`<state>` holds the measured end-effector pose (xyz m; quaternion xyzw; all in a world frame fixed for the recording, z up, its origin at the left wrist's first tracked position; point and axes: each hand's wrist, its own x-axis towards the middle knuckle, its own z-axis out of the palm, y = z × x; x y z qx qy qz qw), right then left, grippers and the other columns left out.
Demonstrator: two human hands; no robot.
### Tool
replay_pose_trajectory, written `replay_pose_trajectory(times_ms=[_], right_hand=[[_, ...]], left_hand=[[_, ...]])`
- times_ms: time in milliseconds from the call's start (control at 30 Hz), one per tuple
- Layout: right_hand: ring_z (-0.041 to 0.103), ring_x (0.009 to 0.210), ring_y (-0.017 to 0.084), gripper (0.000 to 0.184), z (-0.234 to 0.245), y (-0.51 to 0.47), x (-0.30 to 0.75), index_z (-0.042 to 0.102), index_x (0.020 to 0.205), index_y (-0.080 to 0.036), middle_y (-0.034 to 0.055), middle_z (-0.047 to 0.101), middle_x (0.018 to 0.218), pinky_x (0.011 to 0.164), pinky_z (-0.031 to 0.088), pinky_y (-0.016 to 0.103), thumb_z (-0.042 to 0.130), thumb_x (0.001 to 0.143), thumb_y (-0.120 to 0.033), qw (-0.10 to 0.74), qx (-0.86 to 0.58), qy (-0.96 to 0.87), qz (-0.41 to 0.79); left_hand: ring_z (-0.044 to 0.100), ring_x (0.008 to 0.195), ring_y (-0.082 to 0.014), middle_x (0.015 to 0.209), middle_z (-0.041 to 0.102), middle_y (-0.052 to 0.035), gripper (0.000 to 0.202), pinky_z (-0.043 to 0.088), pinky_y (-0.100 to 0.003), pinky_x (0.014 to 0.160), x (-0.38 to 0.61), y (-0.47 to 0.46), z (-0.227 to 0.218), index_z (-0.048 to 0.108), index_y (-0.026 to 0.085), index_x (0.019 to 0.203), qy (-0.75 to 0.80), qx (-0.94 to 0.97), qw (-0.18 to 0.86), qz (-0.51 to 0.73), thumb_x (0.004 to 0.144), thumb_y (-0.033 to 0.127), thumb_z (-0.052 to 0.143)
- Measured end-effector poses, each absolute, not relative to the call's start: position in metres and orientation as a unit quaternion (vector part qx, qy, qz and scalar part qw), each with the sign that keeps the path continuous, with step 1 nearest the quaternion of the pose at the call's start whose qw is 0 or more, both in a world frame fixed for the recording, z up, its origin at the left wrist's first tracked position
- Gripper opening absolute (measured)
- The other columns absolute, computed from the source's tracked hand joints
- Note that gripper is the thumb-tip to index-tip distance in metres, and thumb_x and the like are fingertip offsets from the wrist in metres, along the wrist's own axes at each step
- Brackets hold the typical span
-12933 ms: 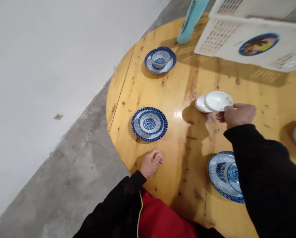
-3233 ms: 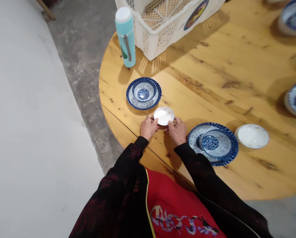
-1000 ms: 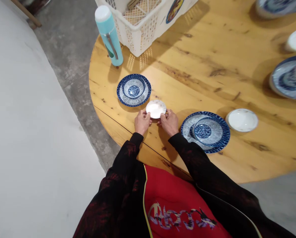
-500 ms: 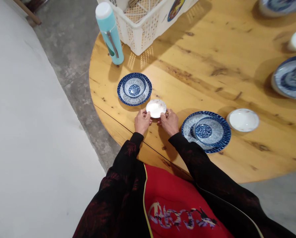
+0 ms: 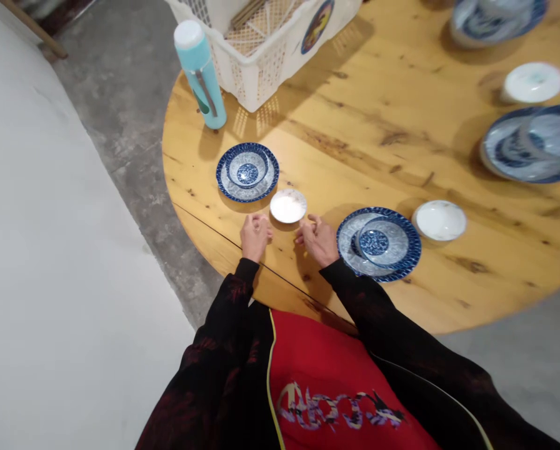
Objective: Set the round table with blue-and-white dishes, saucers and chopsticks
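A small white dish [image 5: 288,207] rests on the wooden table between my hands. My left hand [image 5: 255,234] is just off its lower left side, fingers loosely curled and holding nothing. To its lower right, my right hand [image 5: 318,239] is apart from the dish, with the fingers parted and nothing in them. Behind the dish, a blue-patterned bowl [image 5: 247,170] sits on a blue-rimmed plate [image 5: 273,181]. Beside my right forearm, a second patterned bowl [image 5: 385,242] stands on another blue-rimmed plate [image 5: 348,240]. A white bowl [image 5: 440,220] is right of that plate.
A turquoise flask [image 5: 202,78] stands at the table's far left edge. Next to it is a white plastic basket [image 5: 249,75]. More blue-patterned dishes [image 5: 509,147] and a white bowl [image 5: 533,82] are on the wooden table [image 5: 345,150] at the right. A white wall [image 5: 64,269] lies to my left.
Both hands have let go of the white dish and drawn apart, left and right. The dish now sits on the table. The view has shifted slightly, showing more dishes at right.
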<state>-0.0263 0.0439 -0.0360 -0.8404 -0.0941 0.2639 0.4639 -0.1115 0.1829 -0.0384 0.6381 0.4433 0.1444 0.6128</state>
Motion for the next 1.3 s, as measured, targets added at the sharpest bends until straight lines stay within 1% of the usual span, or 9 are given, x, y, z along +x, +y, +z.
replay_pose_trajectory(times_ms=[167,400,567,667,767,867,1067,1200,1300], right_hand=[[0.068,0.056,0.018,0.050,-0.011,-0.015,-0.079,0.062,0.115,-0.014,0.0040,0.071,0.071,0.058,0.055,0.030,0.050,0.088,-0.054,0.495,-0.796,-0.116,0.328],[0.063,0.049,0.017,0.047,-0.003,-0.077,-0.135,0.061,0.098,-0.018,0.0010,0.066,0.064,0.050,0.051,0.029,0.056,0.080,-0.061,0.528,-0.745,-0.012,0.407],[0.066,0.054,0.018,0.044,0.004,-0.104,-0.116,0.063,0.103,-0.019,0.0026,0.069,0.069,0.057,0.054,0.031,0.054,0.082,-0.057,0.543,-0.763,-0.045,0.347],[0.065,0.053,0.019,0.046,0.006,-0.139,-0.107,0.064,0.103,-0.019,0.0030,0.069,0.068,0.054,0.053,0.032,0.055,0.081,-0.058,0.569,-0.751,-0.041,0.332],[0.062,0.049,0.018,0.050,0.002,-0.198,-0.105,0.065,0.100,-0.018,0.0021,0.067,0.064,0.050,0.051,0.031,0.057,0.077,-0.062,0.593,-0.737,-0.016,0.324],[0.060,0.048,0.017,0.057,-0.008,-0.279,-0.104,0.065,0.100,-0.017,0.0019,0.067,0.063,0.048,0.050,0.030,0.060,0.072,-0.066,0.615,-0.729,0.040,0.299],[0.063,0.051,0.018,0.067,-0.033,-0.449,-0.113,0.065,0.099,-0.014,0.0051,0.071,0.065,0.050,0.052,0.030,0.068,0.061,-0.069,0.619,-0.730,0.210,0.200],[0.065,0.055,0.019,0.069,-0.046,-0.513,-0.121,0.065,0.099,-0.013,0.0063,0.072,0.067,0.052,0.054,0.030,0.069,0.059,-0.070,0.618,-0.720,0.271,0.160],[0.066,0.055,0.020,0.070,-0.054,-0.533,-0.113,0.066,0.098,-0.013,0.0062,0.072,0.067,0.052,0.054,0.030,0.070,0.058,-0.070,0.624,-0.709,0.288,0.158]], left_hand=[[0.063,0.056,-0.0086,0.071,0.065,0.0014,0.017,0.053,-0.019,0.055,-0.141,0.180,-0.039,0.053,0.020,0.093,0.423,0.637,0.624,0.162,0.093,0.037,0.054],[0.063,0.055,-0.0101,0.070,0.065,0.0017,0.019,0.053,-0.022,0.056,-0.178,0.144,-0.034,0.056,0.020,0.094,0.423,0.659,0.611,0.114,0.092,0.039,0.054],[0.066,0.059,-0.0134,0.071,0.068,0.0010,0.019,0.054,-0.025,0.062,-0.188,0.098,-0.011,0.058,0.022,0.096,0.396,0.712,0.570,0.099,0.092,0.040,0.053],[0.068,0.063,-0.0154,0.073,0.069,0.0008,0.018,0.055,-0.027,0.066,-0.187,0.062,0.005,0.060,0.024,0.097,0.364,0.745,0.549,0.105,0.092,0.040,0.053],[0.069,0.063,-0.0165,0.074,0.070,0.0011,0.017,0.054,-0.027,0.065,-0.179,0.013,0.015,0.061,0.026,0.098,0.340,0.773,0.524,0.113,0.093,0.040,0.052],[0.067,0.060,-0.0155,0.073,0.069,0.0007,0.022,0.052,-0.026,0.063,-0.162,-0.056,0.017,0.061,0.023,0.097,0.296,0.794,0.520,0.104,0.095,0.041,0.049],[0.062,0.053,-0.0117,0.066,0.065,0.0017,0.022,0.046,-0.021,0.055,-0.121,-0.219,0.014,0.061,0.020,0.092,0.172,0.795,0.580,-0.035,0.095,0.035,0.044],[0.062,0.057,-0.0105,0.069,0.068,0.0019,0.020,0.046,-0.020,0.060,-0.102,-0.277,0.022,0.064,0.020,0.093,0.042,0.839,0.531,-0.111,0.093,0.027,0.045],[0.064,0.060,-0.0108,0.070,0.069,0.0016,0.021,0.046,-0.020,0.063,-0.084,-0.294,0.026,0.065,0.020,0.094,0.042,0.860,0.494,-0.119,0.094,0.026,0.045]])
